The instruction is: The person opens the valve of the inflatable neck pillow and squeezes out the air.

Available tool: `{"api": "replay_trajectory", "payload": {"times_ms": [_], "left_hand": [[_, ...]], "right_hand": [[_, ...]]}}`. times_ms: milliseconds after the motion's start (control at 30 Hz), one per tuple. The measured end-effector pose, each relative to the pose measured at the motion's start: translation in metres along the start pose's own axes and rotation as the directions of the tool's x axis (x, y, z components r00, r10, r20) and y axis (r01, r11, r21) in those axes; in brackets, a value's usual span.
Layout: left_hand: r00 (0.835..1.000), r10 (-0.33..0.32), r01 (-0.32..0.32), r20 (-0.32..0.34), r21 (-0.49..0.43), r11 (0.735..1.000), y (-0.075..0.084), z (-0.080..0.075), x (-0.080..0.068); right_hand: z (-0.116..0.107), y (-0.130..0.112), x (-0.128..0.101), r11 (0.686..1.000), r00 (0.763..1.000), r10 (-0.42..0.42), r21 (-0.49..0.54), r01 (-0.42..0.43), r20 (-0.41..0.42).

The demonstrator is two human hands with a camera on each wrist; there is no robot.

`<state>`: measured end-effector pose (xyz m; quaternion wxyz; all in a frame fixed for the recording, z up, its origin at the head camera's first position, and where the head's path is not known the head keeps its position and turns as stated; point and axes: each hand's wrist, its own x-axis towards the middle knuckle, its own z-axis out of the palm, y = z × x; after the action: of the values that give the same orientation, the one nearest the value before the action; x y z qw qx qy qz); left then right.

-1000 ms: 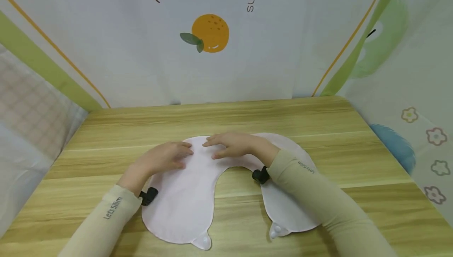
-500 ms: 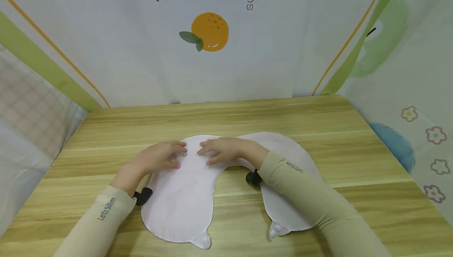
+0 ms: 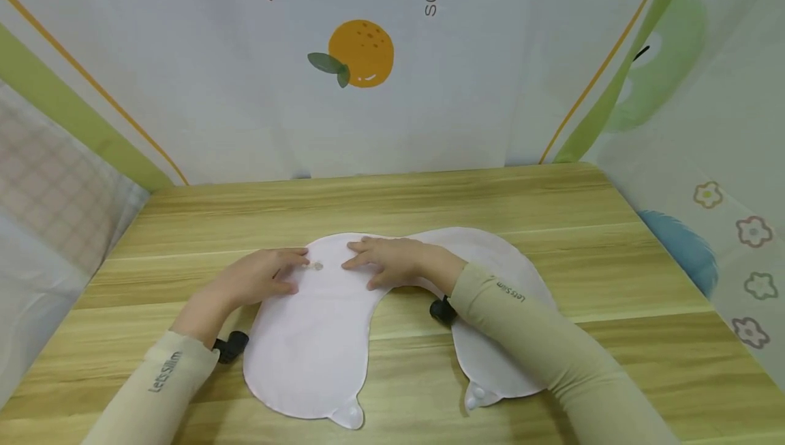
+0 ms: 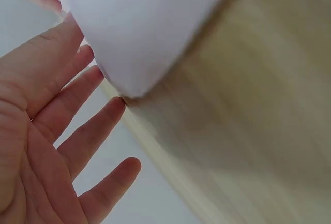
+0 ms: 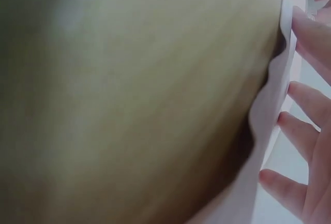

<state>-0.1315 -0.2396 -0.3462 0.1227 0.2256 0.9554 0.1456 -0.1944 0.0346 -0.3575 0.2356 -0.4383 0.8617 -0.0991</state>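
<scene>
On the wooden table (image 3: pixel 429 200), both hands' straight fingers (image 3: pixel 362 254) press flat on the deflated neck pillow (image 3: pixel 313 343)

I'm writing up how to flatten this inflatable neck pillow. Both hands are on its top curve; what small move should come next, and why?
Probably slide both palms apart along the arms of the pillow. The left hand and right hand lie flat at the bend, with a small valve showing between them, and the limp arms reach toward the near edge of the table.

Pale pink U-shaped deflated neck pillow (image 3: pixel 313 343) lying flat on wooden table, both ends toward viewer.
</scene>
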Motion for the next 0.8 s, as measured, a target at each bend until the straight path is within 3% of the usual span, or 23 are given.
{"api": "replay_trajectory", "payload": {"times_ms": [300, 500, 600, 800], "left_hand": [[0.999, 0.019, -0.017, -0.047, 0.042, 0.999, -0.008, 0.001, -0.015], [0.994, 0.051, -0.041, -0.095, 0.104, 0.994, -0.001, 0.002, -0.025], [0.985, 0.112, -0.092, -0.134, 0.149, 0.985, 0.008, 0.005, -0.031], [0.948, 0.275, -0.24, -0.162, 0.205, 0.949, 0.029, 0.016, -0.035]], "right_hand": [[0.001, 0.002, -0.002, 1.0, 1.0, 0.026, -0.008, -0.026, -0.01], [0.0, 0.002, -0.005, 0.999, 1.0, -0.006, 0.035, 0.006, -0.013], [0.0, -0.002, -0.008, 0.996, 0.998, -0.062, 0.065, 0.063, -0.014], [0.004, -0.022, -0.018, 0.989, 0.989, -0.147, 0.03, 0.147, -0.002]]}}
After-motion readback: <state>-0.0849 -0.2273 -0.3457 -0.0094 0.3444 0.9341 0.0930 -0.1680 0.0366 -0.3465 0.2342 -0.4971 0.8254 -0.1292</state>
